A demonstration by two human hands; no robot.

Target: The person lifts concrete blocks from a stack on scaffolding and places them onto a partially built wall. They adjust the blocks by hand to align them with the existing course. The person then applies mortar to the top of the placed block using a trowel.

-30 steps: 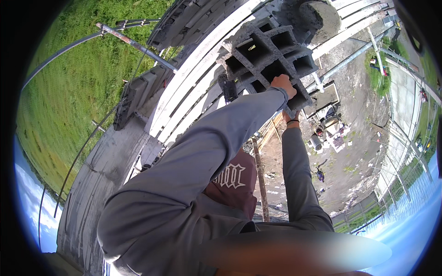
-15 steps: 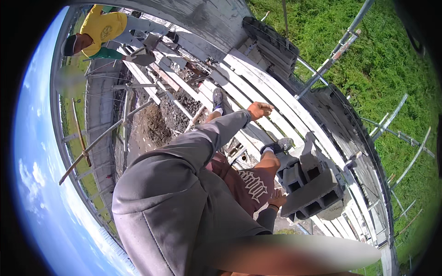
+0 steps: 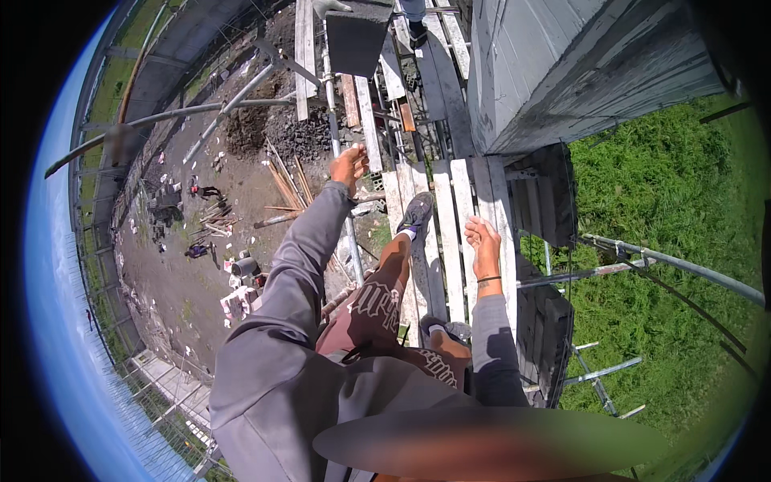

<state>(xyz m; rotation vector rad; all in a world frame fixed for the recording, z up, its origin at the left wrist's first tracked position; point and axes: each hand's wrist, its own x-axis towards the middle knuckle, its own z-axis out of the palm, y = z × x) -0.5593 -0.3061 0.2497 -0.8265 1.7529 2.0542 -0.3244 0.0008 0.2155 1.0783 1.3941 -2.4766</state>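
Observation:
In mid-air over the plank walkway, my left hand (image 3: 348, 167) reaches forward, empty, its fingers loosely bent and apart. It is nearest a vertical-looking steel scaffold pipe (image 3: 336, 132) along the walkway's left edge. My right hand (image 3: 483, 245), with a dark band at the wrist, is raised over the planks (image 3: 462, 197), also empty and with fingers loosely spread. Ahead, a grey concrete block (image 3: 358, 38) is held by a co-worker's gloved hand (image 3: 328, 6). Neither of my hands touches the block.
My shoes (image 3: 418, 213) stand on narrow planks with gaps between them. A large grey concrete wall (image 3: 522, 72) rises ahead right. The ground with rubble (image 3: 281, 120) and wooden poles (image 3: 287, 181) lies far below on the left. Scaffold pipes (image 3: 642, 255) jut over grass on the right.
My view has turned toward the co-worker, whose block now appears close ahead. Both my hands are now held out forward; the hollow blocks that were beside my right hand are out of view.

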